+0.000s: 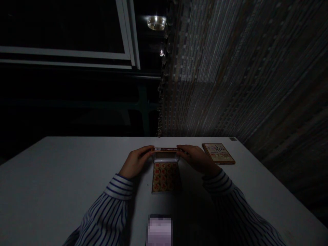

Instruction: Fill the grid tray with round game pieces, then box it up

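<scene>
A thin cardboard box [167, 149], with a barcode on its narrow side, is held between my two hands above the white table. My left hand [135, 161] grips its left end, thumb below and fingers along the top. At the opposite end, my right hand [198, 159] is closed on it in the same way. Just under the box, a pale, see-through plastic edge shows. Nearer to me lies a shallow square tray of Chinese chess pieces [163, 177], round with red characters, set in rows. Shadow darkens the tray's right side.
A flat box with printed Chinese characters [219, 153] lies on the white table [77, 177], at the far right. A pixelated pinkish patch [159, 231] covers something at the near edge. Beyond the table hang a string curtain [205, 68] and a dark window [64, 27].
</scene>
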Demonstrator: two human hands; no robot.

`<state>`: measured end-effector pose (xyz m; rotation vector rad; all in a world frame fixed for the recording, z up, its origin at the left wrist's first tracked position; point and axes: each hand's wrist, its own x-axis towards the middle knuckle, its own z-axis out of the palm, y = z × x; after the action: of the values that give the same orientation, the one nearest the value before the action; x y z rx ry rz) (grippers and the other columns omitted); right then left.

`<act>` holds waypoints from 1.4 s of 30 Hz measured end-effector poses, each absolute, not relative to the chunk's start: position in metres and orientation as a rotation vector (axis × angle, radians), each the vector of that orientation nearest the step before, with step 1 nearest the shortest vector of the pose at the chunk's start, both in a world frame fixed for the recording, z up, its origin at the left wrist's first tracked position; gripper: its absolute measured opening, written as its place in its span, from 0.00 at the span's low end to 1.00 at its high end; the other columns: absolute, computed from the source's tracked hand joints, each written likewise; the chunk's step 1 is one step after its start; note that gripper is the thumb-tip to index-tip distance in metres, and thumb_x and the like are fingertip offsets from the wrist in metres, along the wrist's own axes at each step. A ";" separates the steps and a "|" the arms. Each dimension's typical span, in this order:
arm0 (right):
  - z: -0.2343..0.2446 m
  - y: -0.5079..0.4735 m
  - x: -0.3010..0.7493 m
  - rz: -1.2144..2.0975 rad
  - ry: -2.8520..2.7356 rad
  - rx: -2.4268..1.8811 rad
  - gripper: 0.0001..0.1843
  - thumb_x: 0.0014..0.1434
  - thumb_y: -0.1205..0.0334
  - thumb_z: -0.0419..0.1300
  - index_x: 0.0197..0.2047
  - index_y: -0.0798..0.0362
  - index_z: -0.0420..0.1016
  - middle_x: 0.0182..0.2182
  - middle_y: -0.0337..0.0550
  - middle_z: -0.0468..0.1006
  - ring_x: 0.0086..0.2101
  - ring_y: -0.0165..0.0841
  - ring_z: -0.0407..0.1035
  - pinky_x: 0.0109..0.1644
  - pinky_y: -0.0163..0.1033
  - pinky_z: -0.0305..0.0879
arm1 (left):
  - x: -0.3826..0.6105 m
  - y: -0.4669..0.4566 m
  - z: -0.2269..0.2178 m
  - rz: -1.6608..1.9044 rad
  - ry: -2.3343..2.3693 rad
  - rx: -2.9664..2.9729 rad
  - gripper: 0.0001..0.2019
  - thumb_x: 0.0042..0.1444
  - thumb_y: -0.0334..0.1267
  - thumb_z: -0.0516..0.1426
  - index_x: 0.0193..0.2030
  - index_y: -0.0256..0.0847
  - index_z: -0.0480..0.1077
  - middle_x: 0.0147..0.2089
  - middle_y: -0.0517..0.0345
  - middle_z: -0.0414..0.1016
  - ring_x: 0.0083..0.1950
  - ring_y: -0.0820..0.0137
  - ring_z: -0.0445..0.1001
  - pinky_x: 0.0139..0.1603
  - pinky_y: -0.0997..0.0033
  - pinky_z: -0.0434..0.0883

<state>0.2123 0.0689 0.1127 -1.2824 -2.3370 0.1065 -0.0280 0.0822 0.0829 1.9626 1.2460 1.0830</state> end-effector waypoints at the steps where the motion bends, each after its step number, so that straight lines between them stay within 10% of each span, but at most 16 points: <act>1: 0.113 0.069 0.212 0.104 -2.337 -1.286 0.18 0.56 0.58 0.47 0.47 0.57 0.66 0.42 0.47 0.72 0.43 0.34 0.65 0.47 0.38 0.60 | -0.028 0.082 0.083 1.080 1.249 1.964 0.18 0.49 0.46 0.50 0.44 0.40 0.67 0.45 0.56 0.71 0.48 0.68 0.66 0.51 0.67 0.61; 42: 0.120 0.060 0.212 0.175 -2.351 -1.309 0.18 0.57 0.58 0.45 0.48 0.55 0.65 0.44 0.46 0.70 0.45 0.34 0.63 0.48 0.38 0.58 | -0.029 0.076 0.091 0.972 1.305 2.091 0.20 0.51 0.47 0.48 0.46 0.40 0.66 0.47 0.56 0.69 0.50 0.68 0.65 0.53 0.66 0.60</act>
<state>0.2116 0.0603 0.1197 -1.3091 -2.3512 0.1754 -0.0295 0.0765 0.0906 2.0914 1.3047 0.9722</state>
